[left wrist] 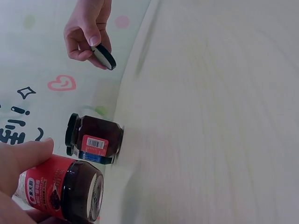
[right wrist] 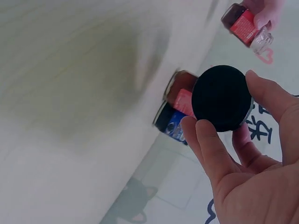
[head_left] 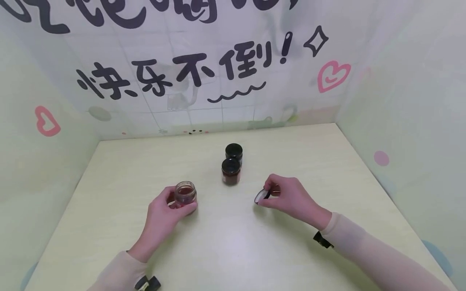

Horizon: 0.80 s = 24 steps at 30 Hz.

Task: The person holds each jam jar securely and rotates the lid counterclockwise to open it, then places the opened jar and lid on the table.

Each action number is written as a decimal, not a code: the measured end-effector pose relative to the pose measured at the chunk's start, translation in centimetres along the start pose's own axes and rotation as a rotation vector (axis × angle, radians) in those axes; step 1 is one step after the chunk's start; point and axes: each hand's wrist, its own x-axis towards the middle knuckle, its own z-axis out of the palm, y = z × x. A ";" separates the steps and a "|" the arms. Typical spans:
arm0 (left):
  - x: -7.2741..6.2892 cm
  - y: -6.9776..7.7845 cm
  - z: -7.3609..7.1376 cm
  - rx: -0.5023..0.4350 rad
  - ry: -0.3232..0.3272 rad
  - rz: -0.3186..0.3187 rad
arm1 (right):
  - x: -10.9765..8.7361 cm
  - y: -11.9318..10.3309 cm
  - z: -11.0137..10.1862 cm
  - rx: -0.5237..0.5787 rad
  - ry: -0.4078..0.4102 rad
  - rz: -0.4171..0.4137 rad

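Observation:
On the left in the head view, my left hand (head_left: 164, 208) grips a small glass jar (head_left: 186, 197) whose mouth is uncovered. The left wrist view shows its red label (left wrist: 44, 184) and dark contents. Across from it, my right hand (head_left: 289, 196) pinches a round black lid (head_left: 263, 195) by its edge, tilted with the white inside facing left. Its flat black top (right wrist: 222, 98) fills the middle of the right wrist view. Between and beyond the hands stand two jars with black lids on, a nearer one (head_left: 231, 173) and one just behind it (head_left: 234, 151).
The pale tabletop (head_left: 233, 250) runs back to a printed wall (head_left: 204, 117) with large dark characters. Side walls rise along its left and right edges. A dark band with a small device (head_left: 323, 239) sits at the right wrist, and another (head_left: 147, 283) at the left.

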 end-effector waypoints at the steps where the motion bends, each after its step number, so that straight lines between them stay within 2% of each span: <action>1: 0.0 -0.1 -0.2 0.006 0.006 -0.004 | -0.1 0.2 -0.1 -0.003 0.005 0.006; 12: 0.2 -1.5 -2.3 0.065 0.078 -0.045 | -1.2 2.4 -1.0 -0.151 0.056 0.060; 24: 0.2 -2.6 -3.9 0.078 0.160 -0.099 | -2.3 4.3 -2.7 -0.249 0.049 0.148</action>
